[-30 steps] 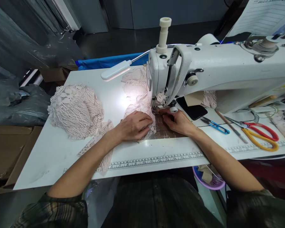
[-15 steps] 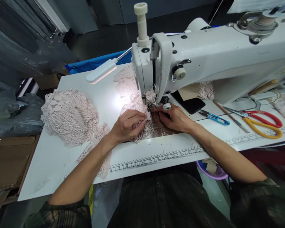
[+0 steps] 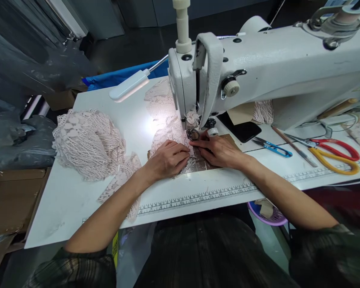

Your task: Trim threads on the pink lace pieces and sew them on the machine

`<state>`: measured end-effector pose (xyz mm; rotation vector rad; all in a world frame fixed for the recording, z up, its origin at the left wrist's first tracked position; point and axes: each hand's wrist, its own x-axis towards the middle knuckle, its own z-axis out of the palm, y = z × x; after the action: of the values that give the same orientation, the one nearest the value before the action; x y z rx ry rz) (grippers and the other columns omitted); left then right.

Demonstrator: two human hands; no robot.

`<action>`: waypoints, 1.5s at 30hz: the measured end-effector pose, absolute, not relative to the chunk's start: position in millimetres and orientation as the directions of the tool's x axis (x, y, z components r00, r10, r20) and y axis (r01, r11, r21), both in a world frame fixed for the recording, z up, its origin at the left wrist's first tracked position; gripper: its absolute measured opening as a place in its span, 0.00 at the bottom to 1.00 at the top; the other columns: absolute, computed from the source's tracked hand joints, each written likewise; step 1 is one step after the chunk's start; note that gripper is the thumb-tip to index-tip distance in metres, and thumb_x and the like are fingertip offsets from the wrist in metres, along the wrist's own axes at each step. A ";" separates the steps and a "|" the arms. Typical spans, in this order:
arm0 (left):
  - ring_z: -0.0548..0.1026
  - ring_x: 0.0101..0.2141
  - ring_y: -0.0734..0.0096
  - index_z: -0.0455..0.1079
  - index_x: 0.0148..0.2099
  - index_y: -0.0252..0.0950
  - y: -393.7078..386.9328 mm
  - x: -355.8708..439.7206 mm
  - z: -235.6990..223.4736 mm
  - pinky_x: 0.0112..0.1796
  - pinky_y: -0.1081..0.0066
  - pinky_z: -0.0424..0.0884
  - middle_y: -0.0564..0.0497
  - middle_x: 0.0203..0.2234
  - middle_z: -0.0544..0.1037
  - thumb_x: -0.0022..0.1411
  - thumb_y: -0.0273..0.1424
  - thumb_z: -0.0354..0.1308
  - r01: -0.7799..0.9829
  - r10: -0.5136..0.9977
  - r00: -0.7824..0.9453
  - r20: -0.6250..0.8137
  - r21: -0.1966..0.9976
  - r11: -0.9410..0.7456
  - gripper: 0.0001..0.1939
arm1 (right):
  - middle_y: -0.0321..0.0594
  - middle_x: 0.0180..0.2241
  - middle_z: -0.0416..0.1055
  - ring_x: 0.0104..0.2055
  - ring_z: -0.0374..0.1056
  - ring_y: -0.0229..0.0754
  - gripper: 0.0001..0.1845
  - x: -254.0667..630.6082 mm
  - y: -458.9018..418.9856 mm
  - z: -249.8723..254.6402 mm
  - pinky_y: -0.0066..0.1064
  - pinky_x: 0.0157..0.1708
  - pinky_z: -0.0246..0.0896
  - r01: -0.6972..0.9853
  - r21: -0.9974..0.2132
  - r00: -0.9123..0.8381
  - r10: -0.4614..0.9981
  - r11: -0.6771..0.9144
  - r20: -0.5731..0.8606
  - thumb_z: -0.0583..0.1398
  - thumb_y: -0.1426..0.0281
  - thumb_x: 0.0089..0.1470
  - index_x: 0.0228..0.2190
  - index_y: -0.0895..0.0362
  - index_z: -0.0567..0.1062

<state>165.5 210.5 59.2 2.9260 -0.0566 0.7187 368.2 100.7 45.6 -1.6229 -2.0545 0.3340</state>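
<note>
Head view first: I see a pale pink lace piece (image 3: 165, 134) spread from near the far edge of the bench (image 3: 63, 216) to the presser foot (image 3: 193, 135) of the sewing machine (image 3: 258, 60), around the middle of the bench's length.

The left hand (image 3: 169, 158) lies over its near part, fingers bent and drawn together, tips on the lace by the foot; I can't tell whether they pinch it or just press. The right hand (image 3: 220, 152) is partly curled over the brown plate (image 3: 204, 165), its index finger reaching left to just beside the foot; I can't make out anything firmly in its grip.

As for progress, I judge this as partway: lace lies beyond the foot, and more lies nearer, under the left hand. I can't make out any stitching, so how much is done or left stays uncertain. A large lace heap (image 3: 87, 144) sits towards the left edge, with a lace tail (image 3: 120, 180) trailing to the near edge; whether it joins the piece at the foot, I can't tell.

The piece's long axis runs roughly from far edge to near edge, slanting a little rightward as it comes nearer. Its near end points at the ruler strip (image 3: 183, 203), with loose threads showing beside the fingertips.
</note>
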 end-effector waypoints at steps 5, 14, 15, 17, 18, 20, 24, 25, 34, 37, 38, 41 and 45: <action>0.76 0.35 0.70 0.74 0.39 0.31 208.0 164.5 58.0 0.39 0.65 0.73 0.46 0.35 0.79 0.65 0.25 0.54 -0.065 -0.045 0.889 0.456 0.029 -0.997 0.07 | 0.48 0.43 0.64 0.38 0.64 0.42 0.20 367.7 101.1 46.5 0.38 0.43 0.65 0.841 -0.481 -0.153 0.962 0.247 0.226 0.52 0.72 0.60 0.52 0.56 0.74; 0.75 0.33 0.72 0.73 0.38 0.35 206.8 163.1 62.3 0.51 0.56 0.69 0.50 0.35 0.79 0.66 0.27 0.53 -0.053 -0.058 0.903 0.426 -0.024 -0.998 0.08 | 0.46 0.43 0.63 0.42 0.63 0.43 0.22 370.3 101.5 44.2 0.38 0.45 0.65 0.813 -0.487 -0.211 0.941 0.319 0.264 0.52 0.75 0.58 0.50 0.52 0.76; 0.75 0.33 0.71 0.73 0.38 0.35 206.5 162.8 64.0 0.51 0.55 0.68 0.50 0.35 0.79 0.65 0.27 0.53 -0.060 -0.066 0.907 0.415 -0.027 -0.998 0.08 | 0.46 0.43 0.63 0.42 0.63 0.43 0.22 370.6 101.4 44.2 0.39 0.45 0.65 0.813 -0.481 -0.219 0.938 0.329 0.270 0.52 0.75 0.58 0.50 0.52 0.76; 0.76 0.34 0.69 0.74 0.39 0.35 205.5 162.0 67.1 0.51 0.53 0.68 0.48 0.36 0.79 0.65 0.28 0.53 -0.084 -0.086 0.918 0.386 -0.022 -0.996 0.08 | 0.46 0.43 0.63 0.41 0.63 0.43 0.22 371.1 101.3 44.3 0.39 0.45 0.65 0.818 -0.470 -0.224 0.936 0.332 0.270 0.53 0.76 0.58 0.49 0.51 0.76; 0.76 0.35 0.68 0.74 0.39 0.34 204.9 161.6 68.3 0.49 0.54 0.69 0.47 0.37 0.79 0.64 0.28 0.53 -0.100 -0.098 0.923 0.371 -0.014 -0.995 0.08 | 0.46 0.43 0.62 0.41 0.63 0.43 0.21 371.3 101.3 44.3 0.39 0.45 0.65 0.822 -0.467 -0.223 0.938 0.327 0.266 0.53 0.75 0.58 0.49 0.51 0.76; 0.75 0.36 0.66 0.74 0.38 0.33 203.5 161.1 69.9 0.45 0.58 0.72 0.45 0.38 0.78 0.64 0.28 0.52 -0.124 -0.114 0.933 0.342 0.007 -0.992 0.09 | 0.46 0.43 0.62 0.40 0.63 0.43 0.21 371.7 101.3 44.1 0.40 0.45 0.65 0.827 -0.464 -0.219 0.942 0.318 0.256 0.53 0.75 0.58 0.50 0.51 0.76; 0.76 0.38 0.64 0.73 0.39 0.31 200.9 160.5 71.0 0.47 0.59 0.72 0.44 0.37 0.78 0.64 0.27 0.51 -0.145 -0.134 0.941 0.311 0.013 -0.989 0.10 | 0.46 0.44 0.62 0.40 0.63 0.43 0.21 371.9 101.0 44.3 0.39 0.43 0.66 0.830 -0.467 -0.216 0.947 0.305 0.236 0.54 0.74 0.58 0.51 0.51 0.75; 0.76 0.38 0.64 0.73 0.39 0.31 200.5 160.2 71.2 0.49 0.59 0.72 0.44 0.37 0.78 0.64 0.27 0.51 -0.151 -0.142 0.942 0.304 0.008 -0.988 0.10 | 0.47 0.44 0.63 0.40 0.63 0.43 0.21 371.9 100.9 44.5 0.39 0.42 0.66 0.831 -0.466 -0.212 0.948 0.302 0.236 0.54 0.73 0.58 0.52 0.51 0.75; 0.76 0.37 0.65 0.75 0.38 0.34 203.2 158.6 75.1 0.54 0.54 0.66 0.47 0.36 0.79 0.63 0.33 0.53 -0.138 -0.105 0.944 0.314 0.086 -0.987 0.11 | 0.45 0.41 0.65 0.42 0.64 0.43 0.20 373.7 99.9 45.8 0.37 0.41 0.67 0.821 -0.421 -0.267 0.912 0.385 0.313 0.55 0.73 0.58 0.50 0.52 0.76; 0.76 0.37 0.66 0.75 0.39 0.35 207.8 159.8 75.6 0.51 0.56 0.67 0.47 0.36 0.79 0.62 0.33 0.54 -0.157 -0.111 0.942 0.317 0.122 -0.980 0.10 | 0.45 0.42 0.65 0.41 0.65 0.43 0.20 373.1 99.4 45.5 0.38 0.43 0.67 0.831 -0.400 -0.267 0.908 0.387 0.323 0.55 0.74 0.57 0.50 0.51 0.76; 0.76 0.37 0.66 0.75 0.39 0.35 209.5 160.5 75.1 0.49 0.57 0.69 0.47 0.35 0.79 0.62 0.33 0.54 -0.166 -0.115 0.940 0.321 0.133 -0.977 0.10 | 0.45 0.42 0.65 0.41 0.65 0.43 0.20 372.7 99.3 45.4 0.38 0.43 0.67 0.836 -0.390 -0.269 0.907 0.386 0.323 0.55 0.74 0.57 0.49 0.51 0.76; 0.76 0.36 0.67 0.76 0.38 0.35 213.6 162.7 72.3 0.44 0.61 0.71 0.48 0.35 0.79 0.62 0.32 0.54 -0.178 -0.111 0.932 0.344 0.168 -0.970 0.10 | 0.46 0.41 0.65 0.40 0.65 0.43 0.21 371.9 99.1 44.8 0.38 0.41 0.67 0.855 -0.365 -0.267 0.916 0.368 0.299 0.55 0.74 0.57 0.51 0.52 0.76; 0.76 0.36 0.67 0.76 0.37 0.35 214.2 163.9 70.1 0.44 0.61 0.71 0.48 0.35 0.79 0.61 0.33 0.55 -0.157 -0.082 0.929 0.362 0.181 -0.971 0.10 | 0.46 0.42 0.65 0.40 0.64 0.43 0.20 371.4 99.6 44.6 0.39 0.41 0.66 0.851 -0.382 -0.261 0.922 0.360 0.287 0.55 0.74 0.58 0.50 0.52 0.76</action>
<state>163.9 214.2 70.1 2.8802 -0.1805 0.5272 371.4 99.6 44.6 -1.5392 -2.1691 0.2059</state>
